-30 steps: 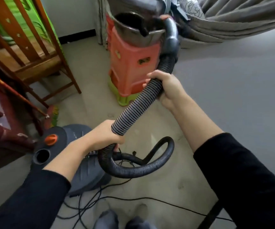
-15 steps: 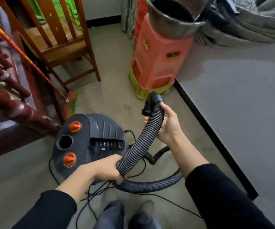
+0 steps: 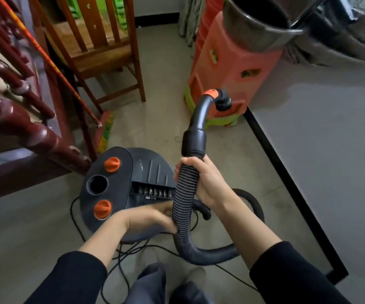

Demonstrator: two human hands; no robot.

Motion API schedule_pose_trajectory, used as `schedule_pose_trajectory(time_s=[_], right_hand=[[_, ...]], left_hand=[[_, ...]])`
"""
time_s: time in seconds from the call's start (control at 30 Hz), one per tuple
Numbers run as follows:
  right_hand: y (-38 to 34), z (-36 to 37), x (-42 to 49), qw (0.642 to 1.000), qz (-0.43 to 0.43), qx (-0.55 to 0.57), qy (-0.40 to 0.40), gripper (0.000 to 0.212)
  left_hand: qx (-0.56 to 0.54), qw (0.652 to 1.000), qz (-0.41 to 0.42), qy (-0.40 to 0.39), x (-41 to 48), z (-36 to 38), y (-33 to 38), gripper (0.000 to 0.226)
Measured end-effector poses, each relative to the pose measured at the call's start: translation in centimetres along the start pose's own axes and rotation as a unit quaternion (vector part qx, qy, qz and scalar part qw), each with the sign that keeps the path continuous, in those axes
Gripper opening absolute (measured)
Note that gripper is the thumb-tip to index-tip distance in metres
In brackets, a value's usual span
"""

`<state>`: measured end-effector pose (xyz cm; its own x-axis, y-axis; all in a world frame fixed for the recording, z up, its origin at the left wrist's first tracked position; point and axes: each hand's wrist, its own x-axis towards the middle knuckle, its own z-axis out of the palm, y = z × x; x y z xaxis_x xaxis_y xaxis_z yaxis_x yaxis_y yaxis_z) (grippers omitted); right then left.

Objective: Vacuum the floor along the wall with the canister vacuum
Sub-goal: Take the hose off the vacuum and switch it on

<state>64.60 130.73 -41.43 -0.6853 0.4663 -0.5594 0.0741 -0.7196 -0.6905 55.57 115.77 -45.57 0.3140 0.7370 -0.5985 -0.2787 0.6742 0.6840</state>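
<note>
As it curves up, ribbed black hose (image 3: 184,195)

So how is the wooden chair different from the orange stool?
The wooden chair is brown, with thin legs and a slatted back you can see through; the orange stool is plastic with closed sides and small holes. The stool has a metal pot on top and a green stool under it; the chair stands straight on the floor. Both stand beyond the vacuum.
</note>
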Motion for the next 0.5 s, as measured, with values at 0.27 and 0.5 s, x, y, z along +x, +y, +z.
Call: schedule_pose_trajectory(time_s=[0.27,0.5], right_hand=[[-0.2,1.1,2.6,0.979,0.046,-0.195,0.033,0.054],[2.2,5.3,6.1,0.833,-0.095,-0.542,0.056,0.042]], left_hand=[[0.074,0.978,0.076,0.18,1.6,2.3,1.5,0.028],[0.049,0.949,0.079,0.302,-0.9,-1.1,-4.2,0.035]])
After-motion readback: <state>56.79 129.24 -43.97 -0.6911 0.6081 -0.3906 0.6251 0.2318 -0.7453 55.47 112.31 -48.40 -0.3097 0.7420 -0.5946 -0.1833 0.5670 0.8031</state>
